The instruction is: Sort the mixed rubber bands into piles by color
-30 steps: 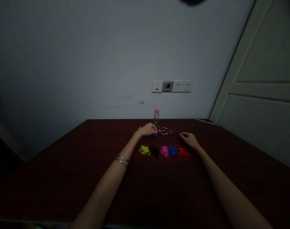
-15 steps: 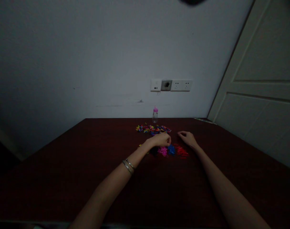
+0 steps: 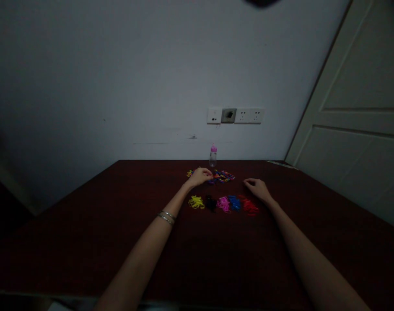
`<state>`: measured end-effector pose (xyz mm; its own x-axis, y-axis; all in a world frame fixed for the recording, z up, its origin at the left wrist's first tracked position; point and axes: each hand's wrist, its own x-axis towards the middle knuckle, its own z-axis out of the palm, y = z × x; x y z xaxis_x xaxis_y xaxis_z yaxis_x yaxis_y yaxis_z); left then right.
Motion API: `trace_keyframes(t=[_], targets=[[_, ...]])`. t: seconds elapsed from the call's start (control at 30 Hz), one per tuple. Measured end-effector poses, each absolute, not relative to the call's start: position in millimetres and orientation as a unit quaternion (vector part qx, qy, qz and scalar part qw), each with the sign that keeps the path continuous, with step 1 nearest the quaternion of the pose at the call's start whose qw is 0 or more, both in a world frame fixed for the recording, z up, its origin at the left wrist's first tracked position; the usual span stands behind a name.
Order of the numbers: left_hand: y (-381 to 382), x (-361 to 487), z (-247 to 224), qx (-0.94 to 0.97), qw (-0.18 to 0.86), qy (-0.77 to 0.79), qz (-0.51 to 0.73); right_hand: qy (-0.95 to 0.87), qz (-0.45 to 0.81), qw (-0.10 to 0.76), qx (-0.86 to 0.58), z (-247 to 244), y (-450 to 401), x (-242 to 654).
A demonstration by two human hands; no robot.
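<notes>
My left hand (image 3: 200, 176) is over the left part of a mixed-colour pile of small bands (image 3: 225, 176), its thumb and fingertips close together; what lies between them is too small to see. My right hand (image 3: 255, 187) rests on the table to the right of that pile, thumb and index tips pressed together, any item between them too small to make out. Nearer me lie separate heaps in a row: yellow (image 3: 196, 202), black (image 3: 211, 203), pink (image 3: 223, 204), blue (image 3: 235, 203) and red (image 3: 249, 206).
Behind the mixed pile a small clear bottle with a pink top (image 3: 213, 156) stands upright on the dark red table (image 3: 203, 259). The wall behind carries sockets (image 3: 249, 115). A pale panelled door (image 3: 355, 116) is at the right.
My left hand has moved left and away from me, from above the coloured heaps to the mixed pile, uncovering the yellow and black heaps. My right hand has hardly moved.
</notes>
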<state>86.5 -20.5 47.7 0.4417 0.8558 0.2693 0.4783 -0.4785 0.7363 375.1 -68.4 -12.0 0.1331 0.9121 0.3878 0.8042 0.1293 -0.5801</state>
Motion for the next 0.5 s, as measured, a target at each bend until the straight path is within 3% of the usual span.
trace_keyframes(t=[0.23,0.5], targets=[[18.4,12.8,28.1,0.63,0.307,0.551,0.452,-0.667,0.08,0.36,-0.648,-11.1,-66.0,373.7],[30.7,-11.6,2.4,0.577,0.274,0.588,0.496,-0.697,0.063,0.325,-0.636,-4.2,-53.9,358.2]])
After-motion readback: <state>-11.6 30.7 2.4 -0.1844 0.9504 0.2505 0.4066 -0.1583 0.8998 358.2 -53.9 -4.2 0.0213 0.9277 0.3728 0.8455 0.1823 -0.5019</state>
